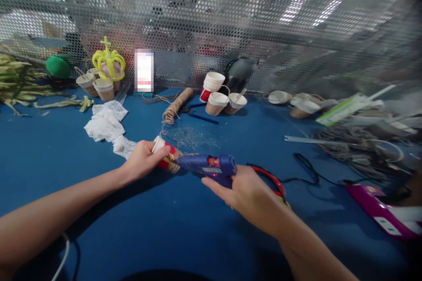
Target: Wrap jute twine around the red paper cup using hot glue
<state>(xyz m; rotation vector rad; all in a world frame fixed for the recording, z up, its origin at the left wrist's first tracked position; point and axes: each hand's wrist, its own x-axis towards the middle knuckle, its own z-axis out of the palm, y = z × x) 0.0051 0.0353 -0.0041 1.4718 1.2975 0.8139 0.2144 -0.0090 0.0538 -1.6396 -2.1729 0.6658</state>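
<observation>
My left hand [142, 158] is closed around a red and white paper cup [164, 154] lying on its side, its lower part wrapped in brown twine. My right hand [243, 191] grips a blue hot glue gun [211, 166], whose nozzle points left and touches the twine-wrapped part of the cup. A strand of twine runs from the cup back toward a twine spool [178, 103] farther up the blue table [184, 228].
Twine-wrapped cups [219, 102] and a stack of cups [211, 85] stand behind, with scissors [198, 112]. White tissue [105, 125] lies left, a yellow crown [109, 63] on cups at the back left. Cables [359, 145] and a purple object [385, 210] lie right. A perforated metal screen [231, 17] closes the back.
</observation>
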